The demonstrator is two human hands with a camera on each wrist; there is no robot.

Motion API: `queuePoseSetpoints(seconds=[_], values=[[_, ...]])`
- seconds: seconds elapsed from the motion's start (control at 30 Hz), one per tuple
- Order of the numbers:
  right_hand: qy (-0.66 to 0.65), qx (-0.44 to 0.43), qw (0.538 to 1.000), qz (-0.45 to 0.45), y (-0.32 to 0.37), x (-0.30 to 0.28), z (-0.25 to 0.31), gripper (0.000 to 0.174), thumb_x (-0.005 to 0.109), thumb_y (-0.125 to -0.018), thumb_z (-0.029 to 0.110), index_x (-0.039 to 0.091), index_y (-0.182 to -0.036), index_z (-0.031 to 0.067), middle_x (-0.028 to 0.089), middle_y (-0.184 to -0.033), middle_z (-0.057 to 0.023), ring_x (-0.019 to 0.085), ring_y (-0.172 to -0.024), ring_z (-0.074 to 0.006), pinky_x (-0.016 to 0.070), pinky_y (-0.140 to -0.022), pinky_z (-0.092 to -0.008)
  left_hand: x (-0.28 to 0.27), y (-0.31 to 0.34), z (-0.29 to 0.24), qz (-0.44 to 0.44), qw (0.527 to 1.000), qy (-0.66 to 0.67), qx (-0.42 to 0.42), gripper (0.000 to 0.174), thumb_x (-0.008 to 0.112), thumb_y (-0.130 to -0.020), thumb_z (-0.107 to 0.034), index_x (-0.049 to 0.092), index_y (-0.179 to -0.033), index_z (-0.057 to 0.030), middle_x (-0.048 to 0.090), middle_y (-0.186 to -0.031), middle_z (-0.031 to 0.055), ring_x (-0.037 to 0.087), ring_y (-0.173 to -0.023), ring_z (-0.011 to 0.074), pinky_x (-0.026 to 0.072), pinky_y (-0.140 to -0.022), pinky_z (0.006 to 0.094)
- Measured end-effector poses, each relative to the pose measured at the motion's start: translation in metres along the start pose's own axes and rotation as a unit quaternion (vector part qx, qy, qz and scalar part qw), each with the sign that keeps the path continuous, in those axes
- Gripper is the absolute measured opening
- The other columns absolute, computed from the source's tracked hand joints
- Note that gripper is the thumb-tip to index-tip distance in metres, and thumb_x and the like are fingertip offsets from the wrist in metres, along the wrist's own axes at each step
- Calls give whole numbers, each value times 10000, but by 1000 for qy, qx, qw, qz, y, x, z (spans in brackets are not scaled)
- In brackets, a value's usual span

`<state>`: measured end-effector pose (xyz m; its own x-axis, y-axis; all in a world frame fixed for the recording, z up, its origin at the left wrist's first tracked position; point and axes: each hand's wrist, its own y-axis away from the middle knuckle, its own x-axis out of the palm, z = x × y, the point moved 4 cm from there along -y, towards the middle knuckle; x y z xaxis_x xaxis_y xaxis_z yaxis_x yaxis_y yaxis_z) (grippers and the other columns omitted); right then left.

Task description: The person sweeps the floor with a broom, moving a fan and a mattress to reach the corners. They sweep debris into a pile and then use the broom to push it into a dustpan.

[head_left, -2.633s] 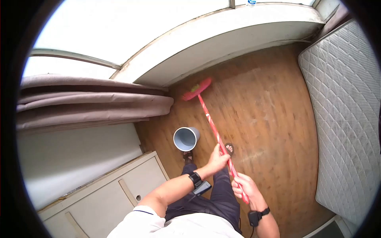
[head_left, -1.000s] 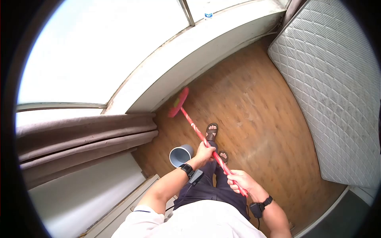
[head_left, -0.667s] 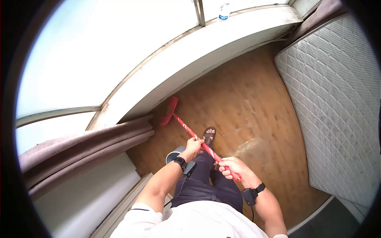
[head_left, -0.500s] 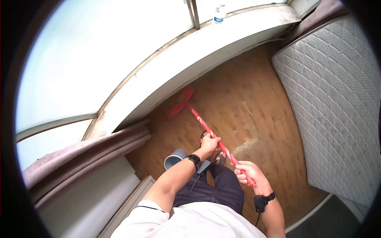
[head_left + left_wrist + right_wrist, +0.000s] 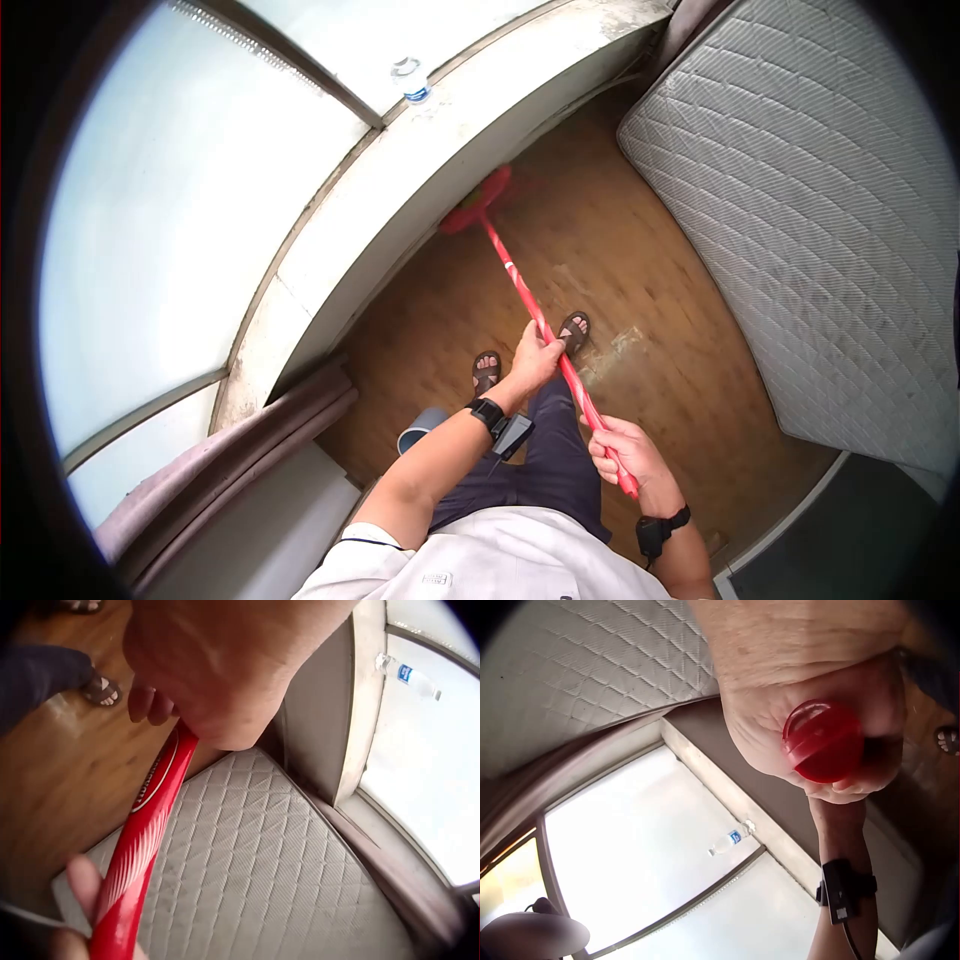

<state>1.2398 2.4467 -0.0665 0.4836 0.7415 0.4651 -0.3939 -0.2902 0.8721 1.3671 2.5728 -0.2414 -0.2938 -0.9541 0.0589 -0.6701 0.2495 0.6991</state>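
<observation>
Both hands hold a broom with a red and white striped handle (image 5: 520, 284) and a red head (image 5: 477, 203). The head is blurred and lies low at the foot of the window wall. Around the middle of the handle, my left hand (image 5: 538, 357) curls its fingers and thumb. My right hand (image 5: 630, 452) grips the handle close to its lower end. In the right wrist view, the round red end cap (image 5: 825, 742) shows within the right palm. The left wrist view shows printed lettering on the handle (image 5: 157, 780) between the two hands.
A grey-blue bucket (image 5: 420, 424) stands by the left foot, partly behind the left arm. A quilted mattress (image 5: 790, 220) fills the right side. Rolled mauve curtains (image 5: 235, 465) hang at left. A plastic bottle (image 5: 412, 84) stands on the window sill (image 5: 330, 220). Wood floor (image 5: 690, 390) surrounds the feet.
The broom head has swept from beside the curtain along the wall towards upper right. The feet have stepped and the view has turned, with the bucket now more covered. Both hands keep their grip.
</observation>
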Motion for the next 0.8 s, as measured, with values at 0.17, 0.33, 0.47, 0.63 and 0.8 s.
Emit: queuePoseSetpoints(seconds=[0.17,0.33,0.47,0.63,0.8], values=[[-35,29,999,29,-55,-48,57,262,517,-961,148,525,-1198,35,538,-727,-20,449,-475,-67,352,-390,-217,26,-50,-8,16,992,-112,-53,258,635,-822,-123,463,-990,-29,565,-697,62,584,-542,157,455,-425,302],[-97,43,994,-22,13,-121,61,240,519,-960,154,537,-1187,80,545,-731,-16,452,-486,-63,353,-397,-219,128,-54,31,103,941,-321,30,578,645,-814,-245,410,-1244,62,641,-1010,292,635,-986,414,512,-851,455],[-122,49,980,-149,117,-167,37,270,513,-949,148,514,-1215,100,531,-708,-13,445,-470,-70,353,-387,-224,238,21,23,241,898,-366,-45,563,690,-808,-312,446,-1116,91,630,-950,309,640,-944,412,517,-806,456],[-78,22,961,-264,197,-150,19,88,487,-941,114,515,-1020,85,528,-691,-25,465,-441,-93,385,-362,-261,310,81,40,349,878,-318,-78,542,723,-786,-258,442,-1119,64,636,-880,247,653,-876,350,524,-762,419],[13,20,968,-250,220,-122,63,328,495,-984,267,532,-1256,87,475,-670,13,414,-448,-89,333,-370,-238,300,78,-17,342,890,-275,-126,633,715,-762,-215,357,-1206,60,615,-829,190,658,-766,302,537,-651,406]])
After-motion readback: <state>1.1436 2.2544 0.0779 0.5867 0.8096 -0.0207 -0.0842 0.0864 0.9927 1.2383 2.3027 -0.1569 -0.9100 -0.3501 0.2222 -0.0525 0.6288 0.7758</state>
